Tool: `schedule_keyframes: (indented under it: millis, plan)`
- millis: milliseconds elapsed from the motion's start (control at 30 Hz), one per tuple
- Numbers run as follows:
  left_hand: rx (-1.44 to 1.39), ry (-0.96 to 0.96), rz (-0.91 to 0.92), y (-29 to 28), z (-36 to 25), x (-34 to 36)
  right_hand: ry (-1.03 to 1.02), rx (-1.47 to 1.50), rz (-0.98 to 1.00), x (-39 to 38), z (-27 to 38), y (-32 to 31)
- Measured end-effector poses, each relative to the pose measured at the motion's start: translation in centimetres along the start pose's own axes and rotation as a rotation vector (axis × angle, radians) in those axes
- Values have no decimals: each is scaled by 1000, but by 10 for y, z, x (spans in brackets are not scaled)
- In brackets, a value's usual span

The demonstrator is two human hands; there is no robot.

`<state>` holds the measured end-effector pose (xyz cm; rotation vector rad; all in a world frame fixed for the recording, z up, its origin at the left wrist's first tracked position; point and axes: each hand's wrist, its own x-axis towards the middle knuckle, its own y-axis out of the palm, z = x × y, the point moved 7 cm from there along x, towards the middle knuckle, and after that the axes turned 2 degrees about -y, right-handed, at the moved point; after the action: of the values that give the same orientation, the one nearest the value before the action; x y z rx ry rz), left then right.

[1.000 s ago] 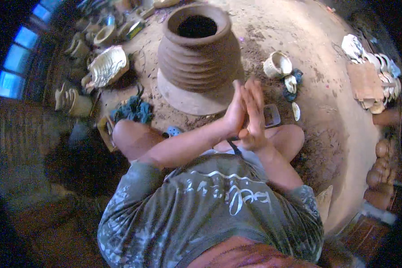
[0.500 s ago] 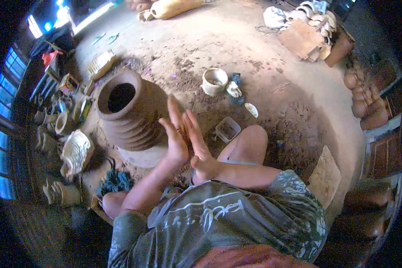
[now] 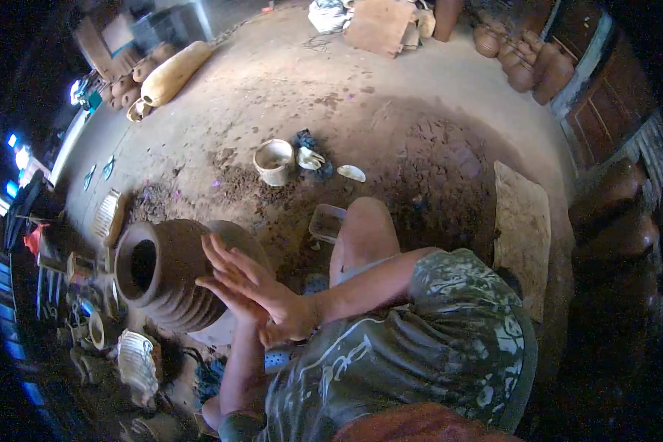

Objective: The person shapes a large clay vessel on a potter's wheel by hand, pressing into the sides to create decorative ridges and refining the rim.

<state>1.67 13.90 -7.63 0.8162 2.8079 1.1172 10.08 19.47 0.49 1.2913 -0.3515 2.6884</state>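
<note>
Sandals: 2 sandals (image 3: 89,177) lie on the floor, at the far left.
White dish: 1 ribbed white dish (image 3: 138,366) is near the pot, on the side closer to the person.
Pot: the big brown clay pot (image 3: 186,286), with ridges around its wall, is on a pale base (image 3: 215,333), left of the hands; its dark mouth faces left in this view.
Left hand: the left hand (image 3: 240,304) is beside the pot, its fingers stretched out.
Right hand: the right hand (image 3: 272,292) lies against the left one, fingers also straight.
Grip: the 2 hands are together; I cannot tell if something is between the palms, or if the fingertips touch the pot.
Bowl: 1 pale bowl (image 3: 274,174) is on the floor beyond the hands.
Box: 1 clear plastic box (image 3: 327,223) is near the bent knee (image 3: 372,225).
Board: 1 flat tan board (image 3: 521,239) lies at the right.
</note>
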Motion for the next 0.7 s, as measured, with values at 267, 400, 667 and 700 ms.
schedule_keyframes:
  millis: [267, 400, 667, 700]
  plan:
    - [-1396, -58, 164, -60, 38, -37, -50, 362, 27, -26, -23, 31]
    - [299, -75, -49, -11, 28, -51, 344, 14, -24, -40, -97, 1]
    - [61, -99, -208, -30, 43, -65, 277, 134, 101, -64, -74, 40]
    - [4, 91, -213, -43, 60, -65, 176, 85, 202, -66, -61, 46]
